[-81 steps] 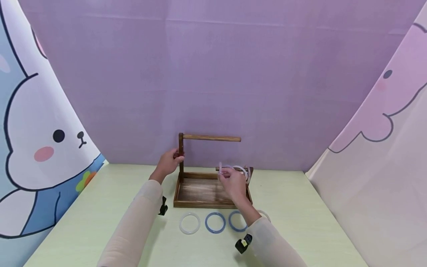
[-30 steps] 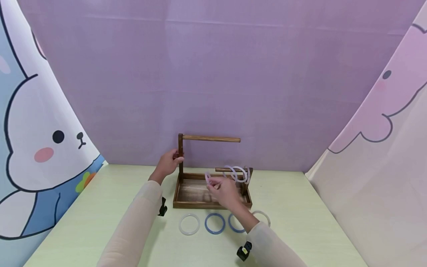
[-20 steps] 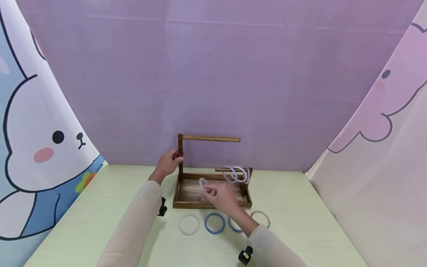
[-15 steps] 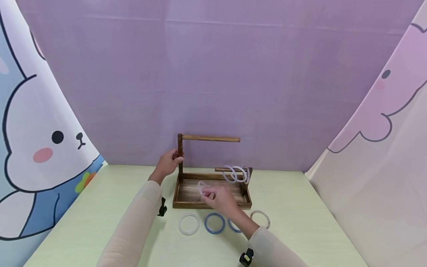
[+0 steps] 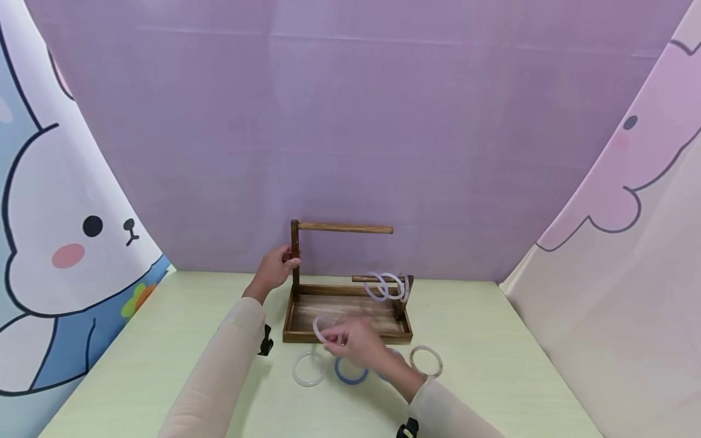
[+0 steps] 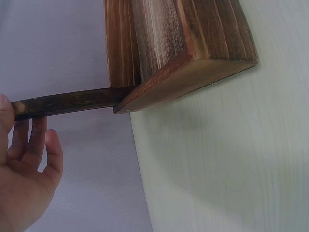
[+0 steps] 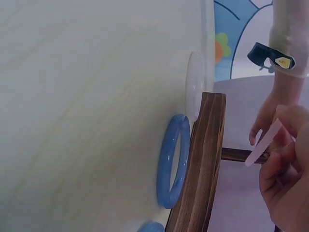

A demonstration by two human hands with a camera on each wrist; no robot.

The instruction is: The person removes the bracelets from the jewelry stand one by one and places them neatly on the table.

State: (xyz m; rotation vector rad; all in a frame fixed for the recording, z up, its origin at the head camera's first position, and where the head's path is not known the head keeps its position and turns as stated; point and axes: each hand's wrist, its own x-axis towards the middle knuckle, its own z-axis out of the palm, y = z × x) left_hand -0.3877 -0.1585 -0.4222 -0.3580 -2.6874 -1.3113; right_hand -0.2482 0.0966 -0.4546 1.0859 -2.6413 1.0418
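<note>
My left hand [image 5: 274,269] grips the upright post [image 5: 296,240] of a dark wooden rack with a tray base; in the left wrist view thumb and fingers lie on either side of the post [image 6: 67,101]. My right hand [image 5: 358,344] pinches a pale pinkish bangle [image 5: 317,328] over the tray's front edge [image 5: 383,337]. The same bangle [image 7: 263,143] appears edge-on between thumb and fingers in the right wrist view. Several pale lilac and white bangles [image 5: 369,291] hang on the rack's short lower bar [image 5: 358,278]. The long upper bar [image 5: 345,227] bears nothing.
On the table before the rack lie a clear bangle [image 5: 308,384], a blue bangle [image 5: 350,382], another blue one [image 5: 395,351] partly behind my right wrist, and a greyish-beige bangle [image 5: 426,375]. A purple cloth backdrop [image 5: 350,121] stands behind the rack.
My right hand has drawn the pinkish bangle off the lower bar's open end, then moved it left and down toward the tray's front edge. The left hand keeps its grip on the post.
</note>
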